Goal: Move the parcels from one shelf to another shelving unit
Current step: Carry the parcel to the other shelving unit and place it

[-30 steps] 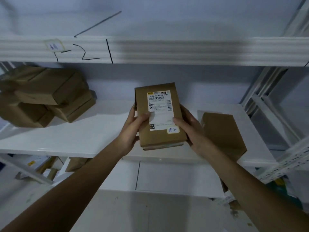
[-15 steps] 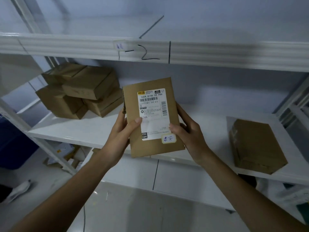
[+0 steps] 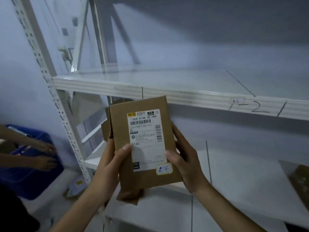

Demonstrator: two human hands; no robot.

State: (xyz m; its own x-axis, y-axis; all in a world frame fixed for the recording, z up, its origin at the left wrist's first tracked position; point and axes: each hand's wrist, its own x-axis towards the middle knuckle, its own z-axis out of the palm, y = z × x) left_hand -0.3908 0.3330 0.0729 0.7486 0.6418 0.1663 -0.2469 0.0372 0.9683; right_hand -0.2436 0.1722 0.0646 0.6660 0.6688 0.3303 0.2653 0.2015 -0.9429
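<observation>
Holding the parcel (image 3: 143, 141) upright in front of the shelf (image 3: 167, 92), left hand (image 3: 108, 166) and right hand (image 3: 185, 163) clamped on opposite edges, thumbs on the label, probably to read it.

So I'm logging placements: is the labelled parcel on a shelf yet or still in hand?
In hand. The left hand and right hand grip the parcel by its sides, held upright in front of the shelf.

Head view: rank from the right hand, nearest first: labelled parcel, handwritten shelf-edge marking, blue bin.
1. labelled parcel: held in the right hand.
2. handwritten shelf-edge marking: up and right, on the upper shelf lip.
3. blue bin: far left, on the floor.
</observation>
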